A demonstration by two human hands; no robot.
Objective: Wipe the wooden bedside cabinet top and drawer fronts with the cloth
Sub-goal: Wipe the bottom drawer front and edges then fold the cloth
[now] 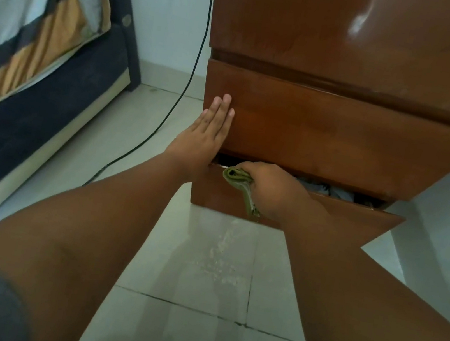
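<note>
The wooden bedside cabinet stands ahead of me, glossy brown. My left hand lies flat, fingers together, on the left end of the upper drawer front. The lower drawer is pulled out a little, with fabric showing inside. My right hand grips a folded green cloth on that drawer's top edge, near its left end. A tail of the cloth hangs down over the lower drawer front.
A black cable hangs down the wall left of the cabinet and runs across the pale tiled floor. A bed with a dark frame and a striped mattress cover stands at the left. A white wall is on the right.
</note>
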